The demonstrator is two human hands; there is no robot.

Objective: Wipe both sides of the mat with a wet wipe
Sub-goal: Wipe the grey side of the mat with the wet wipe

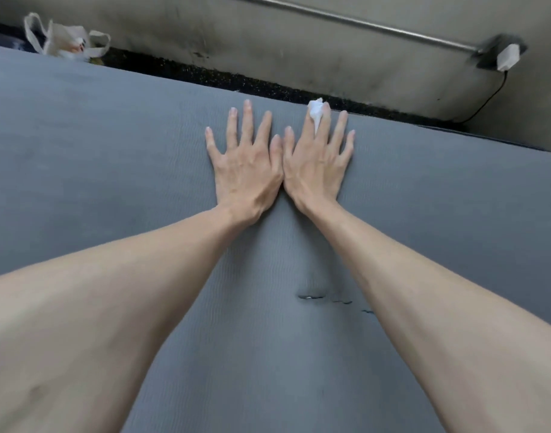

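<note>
Pressing flat on the grey mat with both hands, fingers straight and fanned apart, palms down. Left hand lying just beside the right hand, thumbs touching along their inner edges. Pinching a crumpled white wet wipe between the index and middle fingers of the right hand, the wad poking up past those fingertips near the mat's far edge. Spreading the mat out under and around all ten fingers, reaching far to either side and back beneath both forearms. Showing a few small dark tears in the mat well behind the wrists. Beyond the fingertips, lying a dark strip of floor and a stained wall; far off past the left little finger, sitting a white plastic bag.
</note>
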